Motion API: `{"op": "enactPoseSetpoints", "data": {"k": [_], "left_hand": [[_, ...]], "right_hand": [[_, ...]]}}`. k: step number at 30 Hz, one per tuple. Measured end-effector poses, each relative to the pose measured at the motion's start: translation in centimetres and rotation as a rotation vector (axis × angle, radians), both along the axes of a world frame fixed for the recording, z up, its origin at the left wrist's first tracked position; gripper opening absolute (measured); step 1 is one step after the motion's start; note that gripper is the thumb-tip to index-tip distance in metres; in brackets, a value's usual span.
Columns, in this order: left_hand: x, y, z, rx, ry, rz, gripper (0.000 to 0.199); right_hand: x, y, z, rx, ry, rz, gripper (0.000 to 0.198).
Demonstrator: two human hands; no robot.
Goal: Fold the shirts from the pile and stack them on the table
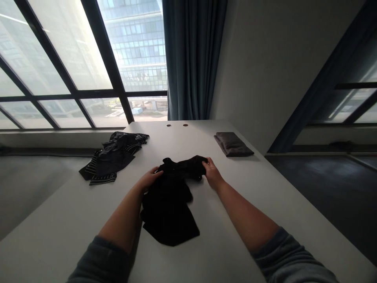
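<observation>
A black garment (171,208) lies bunched on the white table (241,220), its lower part spread toward me. It may be a pair of trousers or shorts, but the dark folds hide its exact kind. At its upper left edge, my left hand (149,179) pinches the cloth between thumb and fingers. My right hand (213,173) grips the upper right end, which is slightly raised and stretched sideways. Both sets of fingers are closed on the fabric.
Rumpled dark clothes with white stripes (114,157) lie at the table's left edge. A folded dark grey garment (233,144) sits at the right. Two round cable holes (177,125) are at the far end. Beyond stand a blue curtain (194,59) and windows.
</observation>
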State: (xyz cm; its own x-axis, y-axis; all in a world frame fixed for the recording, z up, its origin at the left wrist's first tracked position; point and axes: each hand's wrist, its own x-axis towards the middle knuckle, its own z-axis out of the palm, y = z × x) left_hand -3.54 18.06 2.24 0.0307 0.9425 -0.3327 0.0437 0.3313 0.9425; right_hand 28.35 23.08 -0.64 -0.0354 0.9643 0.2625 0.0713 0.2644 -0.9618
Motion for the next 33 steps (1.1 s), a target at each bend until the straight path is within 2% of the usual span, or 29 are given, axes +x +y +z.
{"op": "enactPoseSetpoints", "data": {"k": [5,10,12,15,18,21,23,25,27,30,32,33], "left_hand": [[-1.8,-0.9,-0.2,0.112,-0.190,-0.024,0.058],[-2.1,-0.2,0.4,0.258,-0.233,0.114,0.051],[-2.2,0.2,0.7,0.364,-0.143,0.175,0.050],[-2.5,0.5,1.7,0.532,0.124,0.281,0.048],[-2.7,0.0,3.4,0.623,0.434,0.374,0.048],[-2.3,-0.8,4.7,0.713,0.682,0.416,0.035],[-2.1,-1.0,4.7,0.797,0.762,0.416,0.024],[-2.2,-0.6,3.8,0.846,0.763,0.397,0.022],[-2.5,0.1,2.4,0.784,0.762,0.367,0.030],[-2.9,0.8,0.7,0.487,0.858,0.239,0.055],[-2.5,0.6,0.5,0.401,0.973,0.144,0.063],[-2.2,0.3,0.7,0.431,1.029,0.080,0.062]], "right_hand": [[3.5,-0.2,1.9,-0.051,0.125,-0.035,0.036],[4.2,0.1,2.9,-0.002,0.115,-0.065,0.039],[4.3,0.4,3.0,0.021,0.117,-0.110,0.038],[5.0,0.9,3.6,0.080,0.082,-0.214,0.036],[6.3,1.1,5.1,0.138,-0.003,-0.278,0.033],[7.6,1.0,6.8,0.226,-0.175,-0.373,0.029],[8.1,1.0,7.2,0.279,-0.273,-0.433,0.027],[8.0,1.3,6.6,0.241,-0.264,-0.424,0.028],[7.7,1.7,5.2,0.085,-0.136,-0.323,0.033],[7.1,2.1,3.1,-0.165,0.041,-0.072,0.042],[7.0,2.0,2.4,-0.172,-0.041,-0.008,0.045],[6.9,1.9,2.4,-0.114,-0.149,-0.050,0.045]]}}
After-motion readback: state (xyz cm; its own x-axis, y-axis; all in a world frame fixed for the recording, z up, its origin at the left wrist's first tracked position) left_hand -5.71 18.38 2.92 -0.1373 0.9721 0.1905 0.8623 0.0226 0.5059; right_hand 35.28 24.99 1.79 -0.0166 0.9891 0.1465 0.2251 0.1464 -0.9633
